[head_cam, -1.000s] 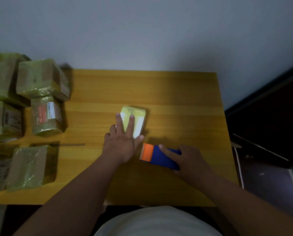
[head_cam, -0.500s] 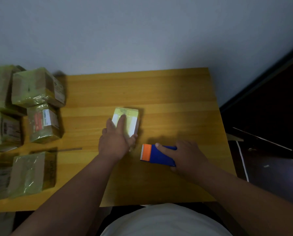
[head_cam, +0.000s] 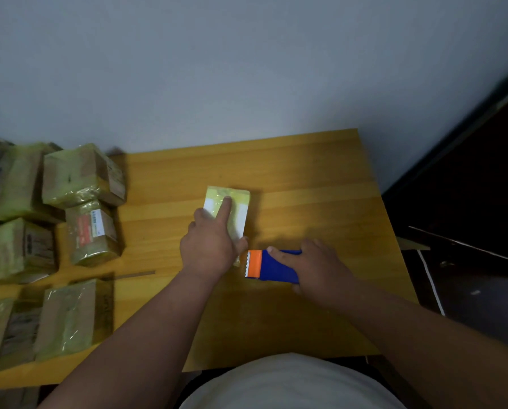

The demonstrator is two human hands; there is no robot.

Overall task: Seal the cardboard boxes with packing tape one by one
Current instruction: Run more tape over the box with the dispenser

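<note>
A: Start with your desk (head_cam: 306,178). How much of the job do you reckon is behind you?

B: Take the small box (head_cam: 237,211) in the middle as your landmark. Well to its left sits the pile of taped boxes (head_cam: 55,231), all wrapped in glossy yellowish tape, some stacked on each other. Those look finished to me, so most of the batch seems done.

A: And the small box itself?

B: It lies flat on the desk, between the pile and your dispenser. Yellowish tape runs along its top and over the far end. I judge that strip is laid and you are smoothing it down. Whether the near end is sealed I cannot tell; your hand hides it.

A: Which hand?

B: Your left hand (head_cam: 210,246) lies on the box. One finger is stretched out straight along the tape, pressing it, and the thumb rests by the near right corner. The other fingers are bent at the box's left edge, and I cannot tell if they grip it.

A: The other one?

B: Your right hand (head_cam: 314,270) is just right of the box's near end, fingers curled round the blue tape dispenser (head_cam: 272,265). Its orange toothed end points at the box and lies near that corner, on the desk.

A: What is left?

B: Probably only rubbing down, then moving this box to the pile. I see no untaped box anywhere around it.
</note>
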